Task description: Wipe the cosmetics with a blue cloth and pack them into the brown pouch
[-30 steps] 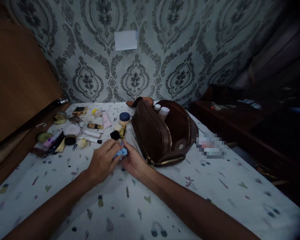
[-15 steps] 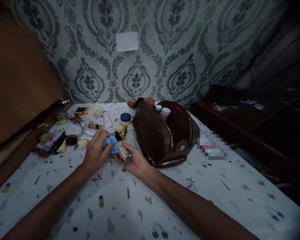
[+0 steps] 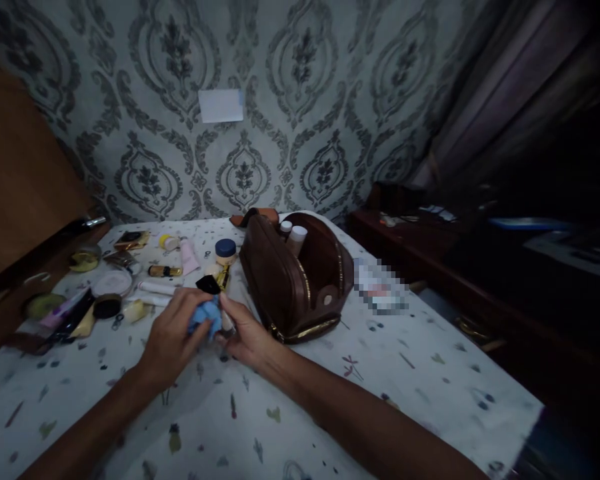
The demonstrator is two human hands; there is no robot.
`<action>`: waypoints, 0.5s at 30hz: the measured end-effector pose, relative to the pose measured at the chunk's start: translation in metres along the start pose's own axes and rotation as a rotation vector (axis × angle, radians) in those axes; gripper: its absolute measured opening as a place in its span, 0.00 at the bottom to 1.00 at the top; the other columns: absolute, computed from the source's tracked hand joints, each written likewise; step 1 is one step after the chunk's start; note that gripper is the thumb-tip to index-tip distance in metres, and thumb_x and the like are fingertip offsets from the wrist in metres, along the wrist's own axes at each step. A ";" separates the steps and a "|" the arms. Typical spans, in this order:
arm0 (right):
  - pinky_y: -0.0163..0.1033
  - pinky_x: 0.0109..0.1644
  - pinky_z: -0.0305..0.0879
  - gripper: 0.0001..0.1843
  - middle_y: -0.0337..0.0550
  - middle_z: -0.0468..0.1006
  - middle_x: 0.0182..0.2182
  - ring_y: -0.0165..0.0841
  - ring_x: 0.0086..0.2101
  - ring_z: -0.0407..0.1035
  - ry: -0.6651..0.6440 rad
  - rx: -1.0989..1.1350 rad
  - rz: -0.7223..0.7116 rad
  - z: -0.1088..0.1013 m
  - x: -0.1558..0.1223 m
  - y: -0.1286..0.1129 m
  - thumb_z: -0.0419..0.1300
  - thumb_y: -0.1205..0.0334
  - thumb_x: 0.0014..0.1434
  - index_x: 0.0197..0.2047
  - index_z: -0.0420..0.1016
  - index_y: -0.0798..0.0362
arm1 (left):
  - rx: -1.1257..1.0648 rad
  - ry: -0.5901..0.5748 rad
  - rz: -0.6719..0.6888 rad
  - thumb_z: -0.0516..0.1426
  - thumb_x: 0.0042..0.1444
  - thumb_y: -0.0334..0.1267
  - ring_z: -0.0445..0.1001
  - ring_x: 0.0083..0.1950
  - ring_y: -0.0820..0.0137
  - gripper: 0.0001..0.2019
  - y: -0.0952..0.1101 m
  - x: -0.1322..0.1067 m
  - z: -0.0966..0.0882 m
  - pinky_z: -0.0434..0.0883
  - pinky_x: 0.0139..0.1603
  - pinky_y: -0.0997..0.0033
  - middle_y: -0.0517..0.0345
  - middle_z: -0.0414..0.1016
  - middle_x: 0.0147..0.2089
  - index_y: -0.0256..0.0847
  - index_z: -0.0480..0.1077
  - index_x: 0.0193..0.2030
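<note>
holding crumpled cloth (image 3: pixel 207 317) against angular-capped bottle (image 3: pixel 227 322)

A small bottle (image 3: pixel 227 323) with a pale beige body and an angular black cap (image 3: pixel 208 285) is tilting, its cap pointing toward the far edge of the white printed sheet (image 3: pixel 340 413) and leftward. A crumpled light-blue cloth (image 3: pixel 208 317) is touching its left side. Both are being held above the sheet, partly hidden.

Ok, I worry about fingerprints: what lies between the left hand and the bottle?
A bunched blue cloth lies between the left hand and the bottle in the head view; whether the hand also touches the bottle is hidden.
</note>
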State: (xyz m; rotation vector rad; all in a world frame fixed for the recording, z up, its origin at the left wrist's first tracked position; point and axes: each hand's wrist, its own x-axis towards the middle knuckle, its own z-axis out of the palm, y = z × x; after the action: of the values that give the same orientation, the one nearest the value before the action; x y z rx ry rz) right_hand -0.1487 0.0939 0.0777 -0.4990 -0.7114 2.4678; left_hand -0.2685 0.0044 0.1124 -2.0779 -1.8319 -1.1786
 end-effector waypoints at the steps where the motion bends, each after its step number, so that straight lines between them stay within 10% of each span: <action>1: 0.29 0.24 0.54 0.22 0.32 0.72 0.23 0.24 0.22 0.64 -0.021 -0.014 -0.007 0.001 -0.002 0.000 0.75 0.48 0.46 0.33 0.73 0.54 | -0.029 0.052 -0.084 0.54 0.63 0.41 0.73 0.51 0.62 0.13 -0.003 0.003 -0.003 0.71 0.51 0.65 0.52 0.73 0.49 0.42 0.69 0.52; 4: 0.30 0.22 0.50 0.26 0.31 0.71 0.21 0.23 0.20 0.60 -0.136 -0.113 -0.009 0.003 -0.007 -0.002 0.77 0.45 0.39 0.30 0.73 0.55 | -0.211 0.153 -0.382 0.59 0.57 0.49 0.74 0.51 0.61 0.23 -0.009 0.013 -0.009 0.73 0.50 0.65 0.51 0.73 0.53 0.42 0.68 0.57; 10: 0.33 0.26 0.56 0.28 0.34 0.71 0.22 0.26 0.22 0.63 -0.166 -0.265 0.086 0.006 -0.010 -0.004 0.75 0.41 0.37 0.28 0.72 0.55 | -0.890 -0.013 -0.910 0.70 0.36 0.56 0.80 0.40 0.59 0.32 -0.015 0.016 -0.010 0.78 0.35 0.68 0.52 0.82 0.43 0.40 0.75 0.46; 15: 0.32 0.31 0.57 0.30 0.32 0.70 0.24 0.25 0.25 0.63 -0.078 -0.400 -0.031 0.005 -0.006 -0.001 0.75 0.40 0.36 0.31 0.72 0.54 | -0.958 0.039 -0.982 0.75 0.28 0.48 0.81 0.40 0.59 0.32 -0.012 0.018 -0.010 0.77 0.32 0.73 0.57 0.84 0.39 0.42 0.77 0.44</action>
State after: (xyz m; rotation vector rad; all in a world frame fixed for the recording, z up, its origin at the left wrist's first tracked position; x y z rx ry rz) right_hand -0.1458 0.0891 0.0835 -0.5325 -1.2461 2.3291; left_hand -0.2841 0.0160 0.1255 -1.2350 -2.6868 -2.7067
